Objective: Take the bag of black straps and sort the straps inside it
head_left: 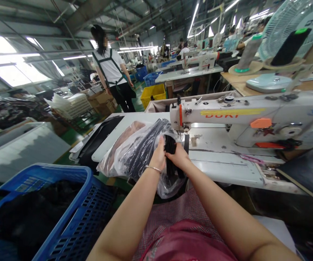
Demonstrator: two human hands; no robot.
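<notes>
A clear plastic bag [142, 148] full of dark strips lies on the white sewing table [227, 170], its open end towards me. At that opening, my left hand [159, 156], with a bangle at the wrist, is closed on the bag's edge. My right hand [178, 156] is closed on the black strips [169, 145] at the bag's mouth, its thumb near the left fingers. One dark strip [186, 143] stands up beside the right hand, close to the needle area of the sewing machine [216, 117].
Purple-handled scissors [250, 158] lie right on the table. A blue basket [87, 181] with black material stands at lower left. Black sheets [99, 139] lie at the table's left end. Beyond are a yellow crate [153, 95], a walking person [111, 69] and thread cones [289, 47].
</notes>
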